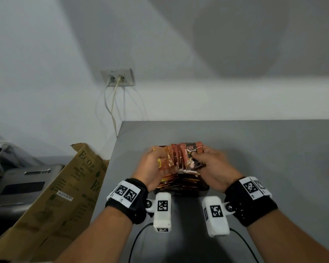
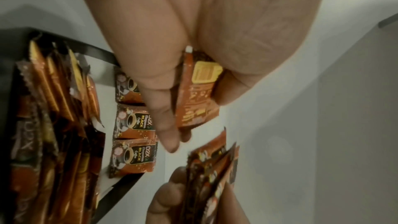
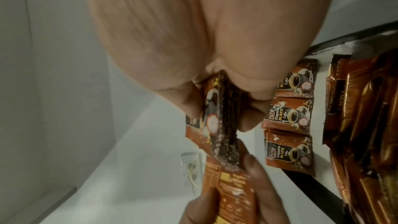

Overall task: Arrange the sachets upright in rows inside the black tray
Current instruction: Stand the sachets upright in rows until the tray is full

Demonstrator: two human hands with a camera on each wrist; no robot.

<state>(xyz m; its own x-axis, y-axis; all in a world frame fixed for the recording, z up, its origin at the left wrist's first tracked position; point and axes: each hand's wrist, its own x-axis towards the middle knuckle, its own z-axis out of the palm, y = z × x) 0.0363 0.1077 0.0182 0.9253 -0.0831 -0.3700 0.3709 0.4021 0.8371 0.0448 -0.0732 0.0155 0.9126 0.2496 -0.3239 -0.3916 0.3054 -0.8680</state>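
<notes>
I hold a fanned bunch of orange and black coffee sachets [image 1: 182, 156] in both hands just above the black tray [image 1: 180, 192]. My left hand [image 1: 160, 160] pinches the orange sachets [image 2: 198, 91] at the bunch's left end. Thumb and fingers of my right hand [image 1: 197, 158] grip the right part of the stack [image 3: 224, 117]. In the tray, several sachets [image 2: 53, 108] stand packed on edge. A row of three sachets [image 2: 133, 122] stands face-on beside them. The tray's floor is hidden.
The tray sits near the front left of a grey table [image 1: 254, 149]. An open cardboard box [image 1: 65, 186] leans against the table's left edge, with a grey machine [image 1: 23, 188] beyond it. A wall socket [image 1: 118, 77] with cables is on the wall behind.
</notes>
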